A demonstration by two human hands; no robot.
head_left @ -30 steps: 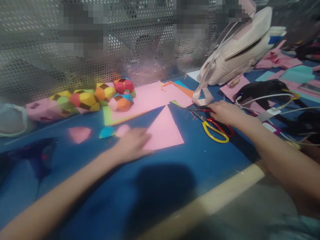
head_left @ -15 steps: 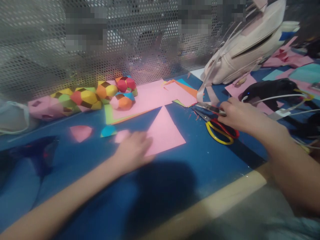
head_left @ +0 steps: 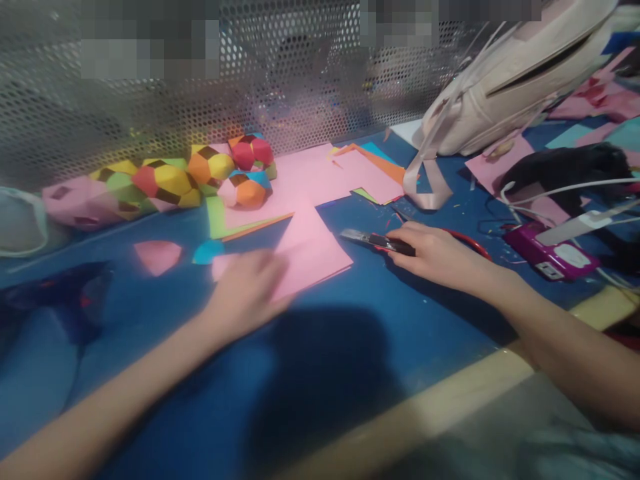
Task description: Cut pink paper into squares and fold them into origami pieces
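My right hand (head_left: 425, 247) is closed around a utility knife (head_left: 370, 238), its blade pointing left at the folded pink paper (head_left: 317, 247) without touching it. The paper is folded in layers with a peak at the far side. My left hand (head_left: 247, 280), smeared by motion, grips the paper's left part, thumb at the near edge and fingers over the top. Behind my right hand lie scissors, of which a red handle (head_left: 467, 241) shows. Left of my left hand are a pink rounded cutout (head_left: 157, 257) and a blue round cutout (head_left: 207, 252).
Faceted paper balls (head_left: 173, 180) line the back by a perforated metal screen (head_left: 310, 87). Coloured sheets (head_left: 300, 173) lie before it. A white bag (head_left: 510, 93) leans at the back right, near a purple power strip (head_left: 555, 250). A glue gun (head_left: 65, 293) rests at left.
My right hand has moved left and nearer with the utility knife, away from the scissors. The folded paper has shifted slightly left with my left hand. The view has turned a little.
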